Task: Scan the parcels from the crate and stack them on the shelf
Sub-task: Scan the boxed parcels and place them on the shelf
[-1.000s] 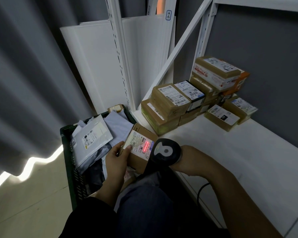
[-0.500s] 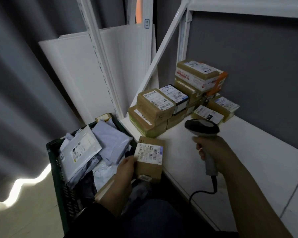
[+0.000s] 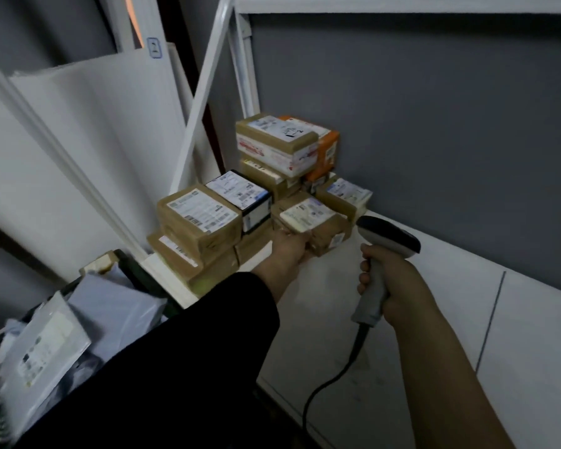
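Note:
My left hand (image 3: 290,251) grips a small brown cardboard parcel (image 3: 308,218) with a white label on top. It holds the parcel out over the white shelf (image 3: 324,306), right against the front of the parcel stack (image 3: 204,218). I cannot tell whether it rests on anything. My right hand (image 3: 392,286) is closed round the grip of a grey barcode scanner (image 3: 389,236). The scanner is upright just right of the parcel, with its cable hanging down. The dark green crate (image 3: 149,281) sits at the lower left, partly behind my left sleeve.
Grey and white mailer bags (image 3: 46,348) fill the crate. A taller pile with an orange box (image 3: 326,150) stands in the shelf's back corner against the grey wall. White shelf uprights and a diagonal brace (image 3: 201,92) rise behind the stack. White boards lean at the left.
My left hand carried the parcel from above the crate up and right to the stack on the shelf. The scanner swung off the label, and my right hand moved right over the shelf.

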